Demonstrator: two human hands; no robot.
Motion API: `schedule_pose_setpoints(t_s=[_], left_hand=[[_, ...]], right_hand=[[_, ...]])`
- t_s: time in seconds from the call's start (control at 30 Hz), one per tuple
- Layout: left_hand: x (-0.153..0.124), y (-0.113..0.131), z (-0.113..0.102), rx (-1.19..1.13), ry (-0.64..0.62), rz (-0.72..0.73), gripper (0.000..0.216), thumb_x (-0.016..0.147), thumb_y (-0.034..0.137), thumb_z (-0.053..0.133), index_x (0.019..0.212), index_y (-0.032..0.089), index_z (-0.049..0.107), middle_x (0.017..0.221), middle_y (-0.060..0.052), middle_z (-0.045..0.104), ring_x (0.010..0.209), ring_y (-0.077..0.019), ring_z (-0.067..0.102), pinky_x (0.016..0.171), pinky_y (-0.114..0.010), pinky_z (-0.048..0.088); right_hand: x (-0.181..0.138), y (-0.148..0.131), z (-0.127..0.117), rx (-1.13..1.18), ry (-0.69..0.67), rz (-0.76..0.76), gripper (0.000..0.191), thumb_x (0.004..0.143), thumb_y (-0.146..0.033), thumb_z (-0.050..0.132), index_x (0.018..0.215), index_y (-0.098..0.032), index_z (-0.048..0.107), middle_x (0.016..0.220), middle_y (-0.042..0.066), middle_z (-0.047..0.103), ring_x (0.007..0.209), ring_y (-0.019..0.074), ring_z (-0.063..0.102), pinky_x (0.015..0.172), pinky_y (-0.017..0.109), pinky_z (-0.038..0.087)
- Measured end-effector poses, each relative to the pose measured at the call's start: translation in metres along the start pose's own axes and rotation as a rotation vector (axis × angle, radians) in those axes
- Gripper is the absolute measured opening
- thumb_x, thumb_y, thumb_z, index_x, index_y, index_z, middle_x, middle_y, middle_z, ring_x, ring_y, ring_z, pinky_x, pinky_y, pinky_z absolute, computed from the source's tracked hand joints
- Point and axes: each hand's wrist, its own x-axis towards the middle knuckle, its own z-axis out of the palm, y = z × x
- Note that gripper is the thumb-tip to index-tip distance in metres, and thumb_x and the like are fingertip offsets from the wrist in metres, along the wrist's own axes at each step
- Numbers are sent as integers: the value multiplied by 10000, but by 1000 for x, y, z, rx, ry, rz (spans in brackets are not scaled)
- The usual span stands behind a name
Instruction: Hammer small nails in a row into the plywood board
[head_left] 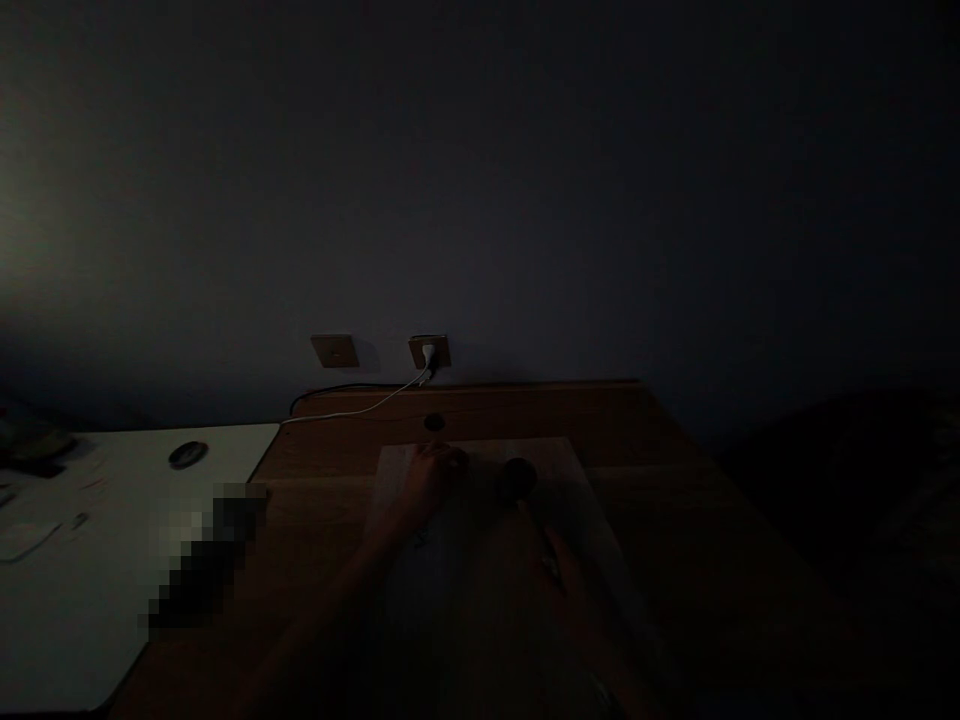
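Note:
The light is very dim, so details are hard to see. My left hand (433, 472) rests near the top of a pale board (551, 455), its fingers curled at a small dark patch; what they hold, if anything, is unclear. Lower on the right, my right hand (574, 585) is closed around a slim, stick-like tool (529, 515). That tool slants up and left toward a dark round object (517, 480) on the board. Whether its tip touches the round object cannot be made out. Small dark marks (421, 538) show on the board beside my left forearm.
The board lies on a wooden table (315, 510) against the wall. A white surface (82, 560) at left bears a dark round item (188, 455). A blurred-out patch (206, 560) covers its edge. A white cable (375, 405) runs from a wall socket (429, 351).

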Motion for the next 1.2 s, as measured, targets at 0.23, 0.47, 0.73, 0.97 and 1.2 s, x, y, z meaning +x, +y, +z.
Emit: schedule_pose_setpoints(t_s=[0.23,0.47,0.73,0.97,1.2], left_hand=[[-2,0,-1,3,18,39,200,838,112,596,924,220,741,995,-46,742,987,-208,634,953,-374,409],[-6,3,-3,-2,27,8,206,829,88,615,931,218,739,963,-40,740,939,-207,640,915,-367,405],[-7,4,0,35,28,41,228,852,67,603,946,226,735,970,-32,740,974,-212,626,905,-362,396],[-6,4,4,101,42,42,158,871,153,634,950,227,749,1018,-65,733,1064,-247,565,941,-418,364],[-6,1,8,86,71,-15,513,830,94,644,1319,241,591,1132,-65,708,1083,-228,581,977,-404,390]], right_hand=[[0,13,10,80,53,-3,602,853,-596,510,1320,-232,619,1344,103,637,1321,317,512,1077,415,412],[-1,4,0,4,64,-36,535,843,-532,558,1293,-255,639,1373,98,618,1326,340,501,1128,468,353],[0,9,8,70,5,-24,572,885,-531,488,1354,-218,586,1372,125,612,1315,323,522,1093,448,396],[14,-16,18,158,-44,-5,651,853,-570,479,1346,-155,571,1327,155,635,1229,293,589,1040,398,442],[25,-45,25,138,-23,-46,600,883,-541,439,1352,-186,557,1315,130,650,1215,268,600,1025,388,453]])
